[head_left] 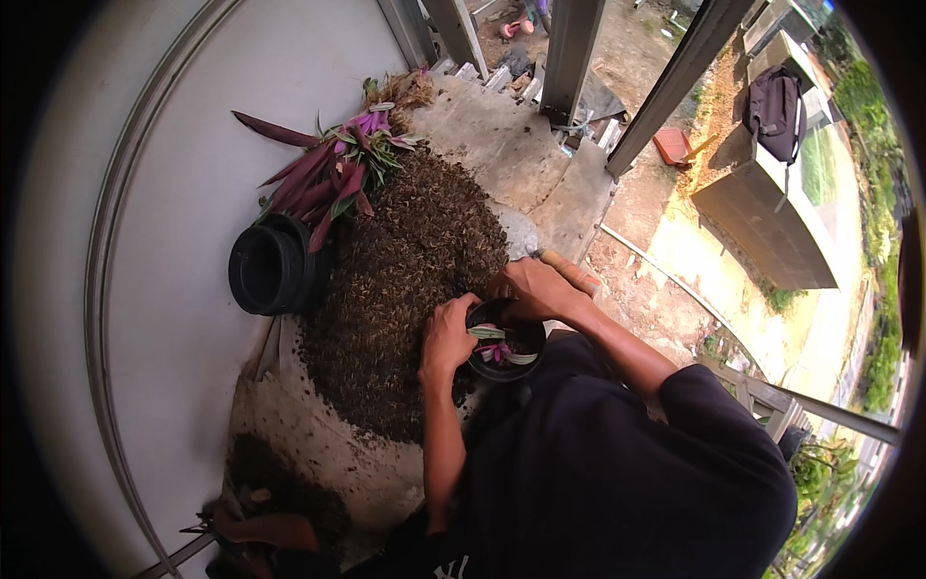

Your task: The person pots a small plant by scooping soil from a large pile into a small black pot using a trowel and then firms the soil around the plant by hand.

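A black plastic plant pot [499, 376] stands close against my body at the near edge of a soil heap. Inside it lie a small plant's striped green leaves [486, 332] and pink-purple parts. My left hand [450, 336] grips the pot's left rim, thumb over the edge. At the far right rim is my right hand [534, 288], its fingers reaching down into the pot; their tips are hidden. The heap of dark, coarse soil mix [405, 289] spreads beyond both hands. Just past my right hand lies a tool's wooden handle [568, 271].
Stacked black pots [264, 271] sit left of the soil, below a bundle of purple-leaved plants [318, 174]. A white panel [181, 217] bounds the left; metal posts [571, 58] stand ahead. A bare limb [271, 530] shows at lower left. A backpack [776, 114] rests on a block wall [770, 210].
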Motion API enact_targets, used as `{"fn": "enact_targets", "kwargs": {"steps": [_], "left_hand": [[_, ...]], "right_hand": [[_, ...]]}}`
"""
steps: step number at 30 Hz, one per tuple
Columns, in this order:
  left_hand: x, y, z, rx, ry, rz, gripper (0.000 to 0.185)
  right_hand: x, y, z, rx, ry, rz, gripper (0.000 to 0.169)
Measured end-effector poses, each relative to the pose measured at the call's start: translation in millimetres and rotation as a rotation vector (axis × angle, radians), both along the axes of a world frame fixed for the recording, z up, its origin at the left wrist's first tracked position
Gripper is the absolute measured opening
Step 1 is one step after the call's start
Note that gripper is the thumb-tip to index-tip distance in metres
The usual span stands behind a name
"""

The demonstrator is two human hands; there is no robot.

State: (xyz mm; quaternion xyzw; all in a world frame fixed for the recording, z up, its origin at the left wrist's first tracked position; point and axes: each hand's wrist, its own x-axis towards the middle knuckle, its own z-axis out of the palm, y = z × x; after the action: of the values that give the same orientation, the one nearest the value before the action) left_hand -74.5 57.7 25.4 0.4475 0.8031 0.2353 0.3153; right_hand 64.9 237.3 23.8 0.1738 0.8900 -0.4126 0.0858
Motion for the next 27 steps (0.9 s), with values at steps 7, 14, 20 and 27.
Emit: {"fn": "enact_targets", "kwargs": {"steps": [7, 14, 20, 27], "left_hand": [[0.7, 5.0, 8.5, -0.082, -0.033, 0.029, 0.052], [11.6, 5.3, 1.7, -0.147, 0.073, 0.104, 0.049], [10.1, -6.1, 3.1, -0.085, 0.001, 0.053, 0.052], [7.2, -16.1, -5.7, 0.029, -0.064, -0.001, 0.060]], "right_hand": [[8.0, -3.9, 7.2, 0.095, 0.053, 0.028, 0.041], [8.5, -21.4, -1.3, 0.177, 0.044, -0.078, 0.028], [15.9, -9.0, -0.7, 0.128, 0.076, 0.035, 0.035], [23.4, -16.9, 9.3, 0.161, 0.048, 0.056, 0.059]]}}
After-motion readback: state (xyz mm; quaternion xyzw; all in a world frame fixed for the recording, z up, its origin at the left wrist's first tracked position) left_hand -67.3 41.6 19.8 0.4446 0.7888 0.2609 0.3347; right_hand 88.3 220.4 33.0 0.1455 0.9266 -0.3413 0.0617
